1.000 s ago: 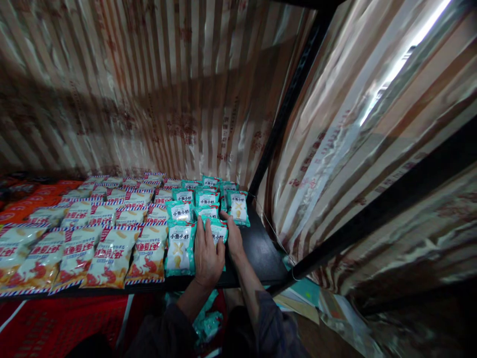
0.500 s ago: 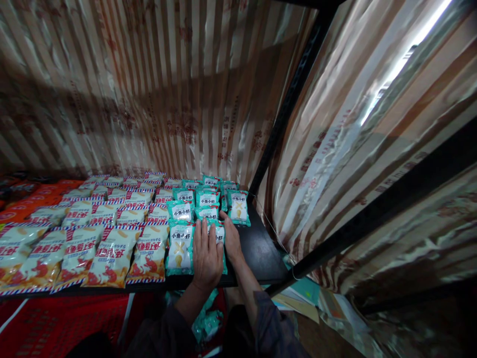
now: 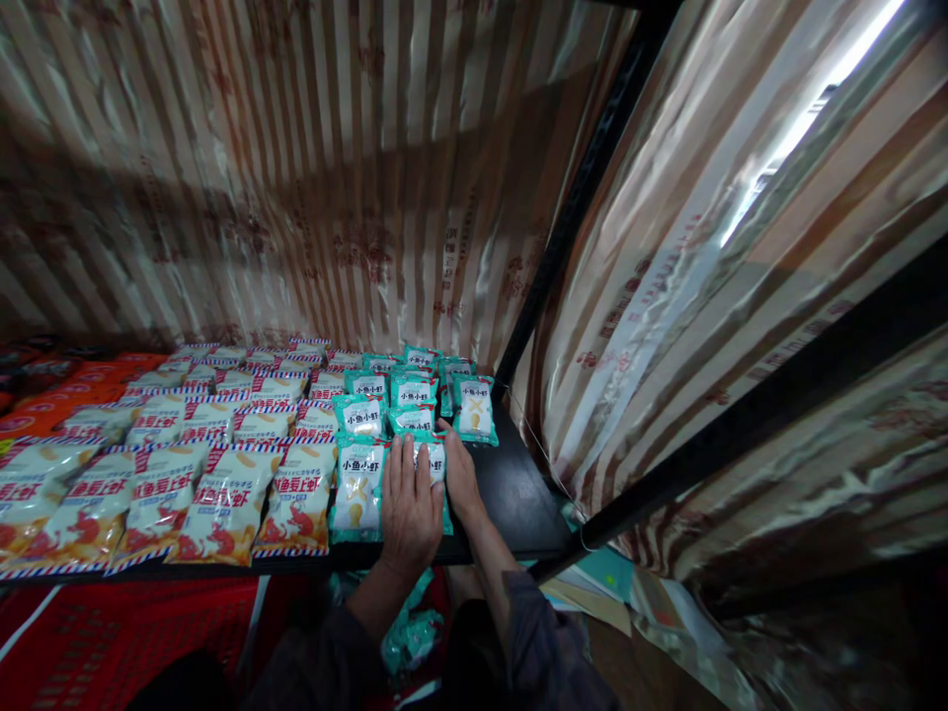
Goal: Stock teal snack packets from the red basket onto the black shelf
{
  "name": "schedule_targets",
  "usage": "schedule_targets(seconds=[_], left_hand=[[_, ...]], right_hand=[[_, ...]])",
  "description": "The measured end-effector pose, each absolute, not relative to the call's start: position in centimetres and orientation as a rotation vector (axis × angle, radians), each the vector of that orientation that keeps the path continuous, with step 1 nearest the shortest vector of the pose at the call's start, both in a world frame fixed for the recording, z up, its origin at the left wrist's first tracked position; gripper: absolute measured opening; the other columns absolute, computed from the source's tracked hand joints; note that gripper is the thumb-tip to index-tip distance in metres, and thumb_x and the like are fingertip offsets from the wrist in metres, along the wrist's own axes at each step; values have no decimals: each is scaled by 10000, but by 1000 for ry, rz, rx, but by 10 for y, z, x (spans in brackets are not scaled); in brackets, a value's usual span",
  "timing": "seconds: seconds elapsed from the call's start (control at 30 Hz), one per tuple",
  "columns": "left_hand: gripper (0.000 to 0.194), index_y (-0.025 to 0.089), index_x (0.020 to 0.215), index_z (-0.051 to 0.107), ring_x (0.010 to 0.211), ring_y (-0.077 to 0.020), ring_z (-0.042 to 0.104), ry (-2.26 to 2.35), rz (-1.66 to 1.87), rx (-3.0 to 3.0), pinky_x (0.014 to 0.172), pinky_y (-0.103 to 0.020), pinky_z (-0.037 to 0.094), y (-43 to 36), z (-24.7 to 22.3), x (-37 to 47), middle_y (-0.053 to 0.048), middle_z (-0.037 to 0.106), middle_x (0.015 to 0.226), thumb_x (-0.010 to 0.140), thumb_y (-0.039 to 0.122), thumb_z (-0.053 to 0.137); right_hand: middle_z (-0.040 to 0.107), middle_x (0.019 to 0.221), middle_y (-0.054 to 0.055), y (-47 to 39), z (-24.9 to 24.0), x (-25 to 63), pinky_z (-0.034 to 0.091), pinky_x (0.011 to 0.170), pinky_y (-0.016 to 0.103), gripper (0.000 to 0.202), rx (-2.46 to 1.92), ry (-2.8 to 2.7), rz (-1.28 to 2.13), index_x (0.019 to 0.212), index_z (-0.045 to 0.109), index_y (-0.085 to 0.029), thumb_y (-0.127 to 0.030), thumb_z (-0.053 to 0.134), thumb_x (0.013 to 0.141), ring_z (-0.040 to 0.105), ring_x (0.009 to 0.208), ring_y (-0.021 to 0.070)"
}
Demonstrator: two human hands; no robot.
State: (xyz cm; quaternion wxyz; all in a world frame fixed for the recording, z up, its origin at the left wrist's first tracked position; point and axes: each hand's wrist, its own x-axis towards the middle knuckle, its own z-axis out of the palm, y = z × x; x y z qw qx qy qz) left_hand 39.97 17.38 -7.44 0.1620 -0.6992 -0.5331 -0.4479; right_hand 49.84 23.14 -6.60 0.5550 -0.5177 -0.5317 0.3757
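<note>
My left hand (image 3: 413, 499) lies flat on a teal-and-white snack bag (image 3: 431, 456) in the front row, fingers stretched out and pointing away from me. My right hand (image 3: 460, 474) is along that bag's right edge, its fingers extended, with some of the fingertips hidden. Both hands are open and touch the bag, which they partly cover. Just left of it stands a matching teal bag (image 3: 358, 492), tilted back. More teal bags (image 3: 413, 393) are lined up behind, and a single one (image 3: 474, 410) leans at the right end of the group.
Rows of red-lettered snack bags (image 3: 226, 504) fill the black shelf (image 3: 518, 494) to the left, with orange packets (image 3: 81, 390) beyond. A black post (image 3: 578, 197) and striped curtain (image 3: 370, 178) bound the shelf. Below are a red crate (image 3: 133, 642) and loose teal bags (image 3: 415, 637).
The view has shifted very slightly. Both hands stay on the same teal bag, and no bag has visibly changed place on the shelf.
</note>
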Motion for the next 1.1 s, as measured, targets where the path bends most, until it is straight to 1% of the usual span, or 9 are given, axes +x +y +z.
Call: schedule_targets(seconds=[0.17,0.33,0.47,0.57,0.7,0.9,0.97,1.1], left_hand=[[458,59,1309,434,1389,-317,199,-1476,-1252,-1991,1057,-518,330,170,-74,399,-235,382,1416,881,219,461],[457,78,1320,431,1391,-301,200,-1471,-1241,-2019,1069,-504,320,165,-76,399,-215,360,1436,887,222,448],[456,79,1325,429,1397,-290,178,-1485,-1216,-2091,1086,-503,294,160,-74,395,-208,344,1446,894,228,422],[466,80,1333,420,1403,-279,159,-1530,-1206,-2160,1101,-501,266,157,-69,390,-196,320,1462,898,244,400],[481,100,1349,404,1412,-271,117,-1568,-1174,-2245,1119,-515,219,154,-65,380,-171,284,1486,895,259,389],[494,115,1371,375,1419,-258,75,-1567,-1083,-2312,1127,-519,189,150,-67,365,-155,266,1498,898,258,374],[495,120,1377,365,1420,-255,62,-1562,-1059,-2316,1127,-523,183,150,-68,363,-153,246,1506,901,254,368],[484,96,1366,373,1420,-258,43,-1546,-1016,-2301,1126,-516,190,149,-69,361,-178,246,1500,902,237,368]], right_hand=[[534,1338,44,211,-69,504,283,1104,393,567,-1189,-1284,864,1276,533,-224,-590,393,866,431,1285,218],[571,1295,50,196,-70,506,335,1066,365,507,-1207,-1386,827,1275,529,-230,-528,410,883,501,1214,207],[617,1231,30,192,-65,503,385,1008,351,454,-1252,-1438,802,1232,563,-248,-498,456,869,553,1139,213],[637,1198,18,193,-61,500,397,983,354,426,-1282,-1452,779,1200,586,-260,-490,473,860,576,1095,222],[659,1147,3,194,-60,498,411,959,359,427,-1290,-1448,786,1191,587,-271,-501,473,850,591,1053,225],[673,1107,5,191,-60,496,411,950,355,436,-1314,-1401,807,1149,604,-265,-539,477,834,599,1038,224],[669,1113,13,190,-60,496,416,939,362,446,-1325,-1428,778,1165,592,-261,-543,449,850,601,1034,228],[669,1116,32,189,-61,496,423,935,386,499,-1353,-1471,782,1226,552,-247,-559,417,860,612,1022,236]])
